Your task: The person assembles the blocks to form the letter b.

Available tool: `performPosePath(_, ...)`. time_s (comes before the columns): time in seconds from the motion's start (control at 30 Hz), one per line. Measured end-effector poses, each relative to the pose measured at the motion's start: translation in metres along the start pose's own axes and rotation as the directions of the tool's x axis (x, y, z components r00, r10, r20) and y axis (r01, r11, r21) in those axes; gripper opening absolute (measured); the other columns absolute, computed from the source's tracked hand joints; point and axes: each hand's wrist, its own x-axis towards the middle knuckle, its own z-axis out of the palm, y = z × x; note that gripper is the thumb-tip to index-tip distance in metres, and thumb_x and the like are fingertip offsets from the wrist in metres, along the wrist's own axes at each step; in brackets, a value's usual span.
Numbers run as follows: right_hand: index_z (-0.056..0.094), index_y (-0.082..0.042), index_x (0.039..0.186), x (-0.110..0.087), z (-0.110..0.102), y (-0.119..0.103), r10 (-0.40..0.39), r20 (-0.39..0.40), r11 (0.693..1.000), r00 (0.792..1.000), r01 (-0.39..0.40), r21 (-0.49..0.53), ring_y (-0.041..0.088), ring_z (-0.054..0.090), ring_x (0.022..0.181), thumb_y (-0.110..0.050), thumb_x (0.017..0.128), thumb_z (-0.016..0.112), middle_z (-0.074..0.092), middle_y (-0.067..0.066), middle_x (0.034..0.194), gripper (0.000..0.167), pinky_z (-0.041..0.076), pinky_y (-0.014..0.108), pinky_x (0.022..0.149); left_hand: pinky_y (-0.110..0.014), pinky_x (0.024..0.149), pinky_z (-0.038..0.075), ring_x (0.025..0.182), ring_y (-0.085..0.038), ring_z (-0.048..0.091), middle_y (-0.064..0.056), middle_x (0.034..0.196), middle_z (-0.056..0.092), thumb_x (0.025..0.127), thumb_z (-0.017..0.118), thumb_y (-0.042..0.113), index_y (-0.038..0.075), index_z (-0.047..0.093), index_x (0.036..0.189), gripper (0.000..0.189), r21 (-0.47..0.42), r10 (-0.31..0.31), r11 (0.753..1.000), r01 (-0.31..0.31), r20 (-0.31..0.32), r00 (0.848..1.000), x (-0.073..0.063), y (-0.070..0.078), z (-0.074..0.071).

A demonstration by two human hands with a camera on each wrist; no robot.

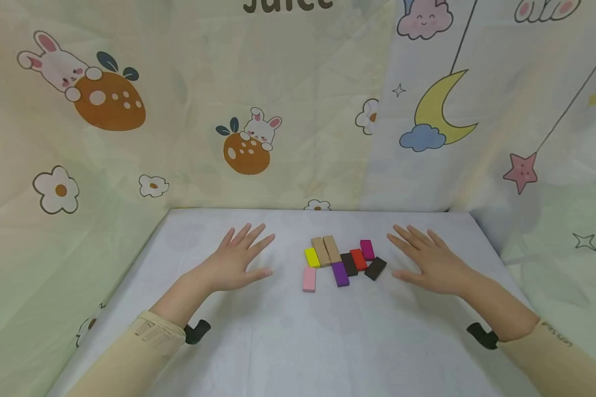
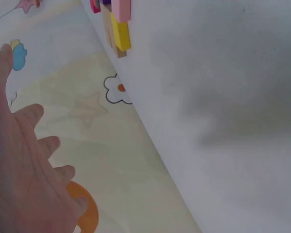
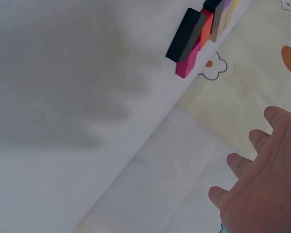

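Note:
A cluster of small rectangular blocks lies on the white table between my hands. On its left side are a yellow block (image 1: 312,257), a pink block (image 1: 309,279) and two plain wooden blocks (image 1: 320,252). A purple block (image 1: 340,274) sits at the front middle. To the right are two black blocks (image 1: 376,269), a red block (image 1: 358,259) and a magenta block (image 1: 367,250). My left hand (image 1: 235,259) hovers left of the cluster, fingers spread, holding nothing. Mirroring it, my right hand (image 1: 429,264) hovers on the right, nearest the tilted black block, also holding nothing.
The white tabletop (image 1: 298,342) ends at the back against a printed cloth (image 1: 318,154) with rabbits, flowers and a moon. More cloth hangs along both sides. Black straps (image 1: 197,332) show at the wrists by the beige sleeves (image 1: 134,353).

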Motion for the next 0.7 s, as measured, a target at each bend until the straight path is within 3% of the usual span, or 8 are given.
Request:
performPosePath(0.17,0.024,-0.022,0.158,0.001,0.006,0.003,-0.019,-0.031,0.999,0.999,0.020,0.034,0.042,0.018,0.149,-0.065,0.090,0.057,0.019,0.012,0.165,0.087,0.011,0.070,0.118,-0.062,0.123,0.004,0.155,-0.033,0.007,0.000,0.167,0.011,0.091,0.040,0.074,0.035,0.017,0.158,0.081,-0.030,0.005,1.000,-0.005,-0.007,1.000,0.003,0.000,0.004)
performPosePath(0.4,0.044,-0.015,0.149,0.007,0.024,-0.016,0.034,-0.068,0.977,0.997,-0.019,0.214,0.039,0.037,0.141,-0.041,0.094,0.065,0.035,0.013,0.157,0.064,0.039,0.064,0.108,-0.054,0.125,0.011,0.154,-0.027,0.015,0.002,0.164,0.025,0.093,0.049,0.066,0.031,0.022,0.158,0.079,-0.149,-0.013,0.989,0.012,-0.012,1.000,0.019,0.011,0.033)
performPosePath(0.57,0.054,-0.014,0.141,0.019,0.042,-0.047,0.074,-0.049,0.930,0.996,-0.051,0.363,0.035,0.052,0.130,-0.035,0.095,0.065,0.048,0.012,0.147,0.051,0.051,0.056,0.100,-0.052,0.124,0.021,0.151,-0.026,0.024,0.001,0.160,0.033,0.094,0.055,0.058,0.027,0.029,0.156,0.074,-0.297,-0.031,0.954,0.034,0.015,0.999,0.030,0.029,0.061)
performPosePath(0.7,0.059,-0.014,0.134,0.028,0.053,-0.069,0.061,-0.071,0.885,0.996,-0.021,0.464,0.022,0.063,0.104,-0.028,0.095,0.066,0.062,0.006,0.125,0.042,0.059,0.038,0.084,-0.051,0.123,0.025,0.149,-0.027,0.028,-0.002,0.158,0.036,0.093,0.059,0.055,0.026,0.032,0.155,0.074,-0.429,-0.057,0.901,0.067,0.036,0.998,0.037,0.041,0.081)
